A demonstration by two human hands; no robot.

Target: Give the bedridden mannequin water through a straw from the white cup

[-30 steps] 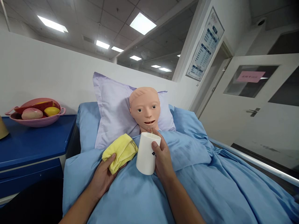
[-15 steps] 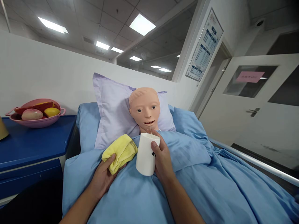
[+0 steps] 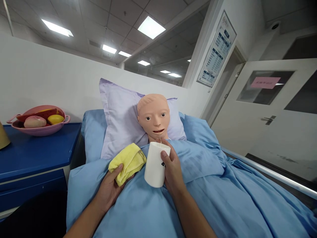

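A folded yellow towel [image 3: 128,162] rests in my left hand [image 3: 112,186], with the thumb on top and the fingers beneath. My right hand [image 3: 173,168] is wrapped around the right side of a white cup [image 3: 154,168], which is held slightly tilted. From the cup a thin clear straw [image 3: 160,140] rises toward the mouth of a manikin head [image 3: 154,112]; whether its tip touches the lips I cannot tell. The manikin lies against a pale lilac pillow [image 3: 119,115], its body hidden under a blue quilt [image 3: 198,195]. Both hands are over the quilt, just below the chin.
A blue bedside cabinet [image 3: 49,148] stands at the left, bearing a pink basket [image 3: 41,131] of fruit. Part of a tan object [image 3: 3,137] shows at the left edge. A bed rail [image 3: 269,172] runs along the right, with a white door [image 3: 284,132] beyond.
The whole view has shifted very slightly downward in the picture. Both hands keep their holds on the towel and the cup, in nearly the same places.
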